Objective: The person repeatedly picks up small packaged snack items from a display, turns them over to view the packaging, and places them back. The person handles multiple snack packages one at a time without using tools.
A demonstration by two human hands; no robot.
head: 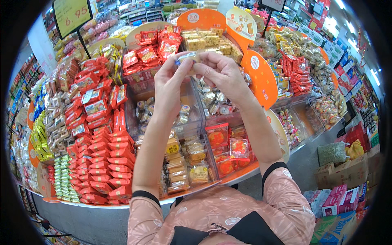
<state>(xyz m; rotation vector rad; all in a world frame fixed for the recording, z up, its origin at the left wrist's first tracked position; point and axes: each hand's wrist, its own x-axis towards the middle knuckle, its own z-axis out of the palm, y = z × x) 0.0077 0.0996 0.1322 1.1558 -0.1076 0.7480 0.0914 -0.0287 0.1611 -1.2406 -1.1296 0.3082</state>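
Both hands are raised over a shop display of packaged snacks. My left hand (172, 72) pinches one end of a small clear-wrapped packet (189, 57), its thumb across the front. From the other side, my right hand (219, 69) grips the packet's edge with thumb and fingers. The packet's contents are too small to tell. Beneath the hands, a clear plastic bin holds round wrapped sweets (184, 108), partly behind my left forearm. To the right lie more small wrapped pieces (214, 98). Beyond the hands stand red snack packets (148, 52) and pale wrapped blocks (203, 39).
Stacked red packets (107, 171) fill the left side. Nearer me are bins of wrapped biscuits (199, 174) and red-and-orange packets (217, 137). An orange divider board (260, 78) rises on the right. Cardboard boxes (346, 171) stand on the floor at right; a price sign (72, 15) stands upper left.
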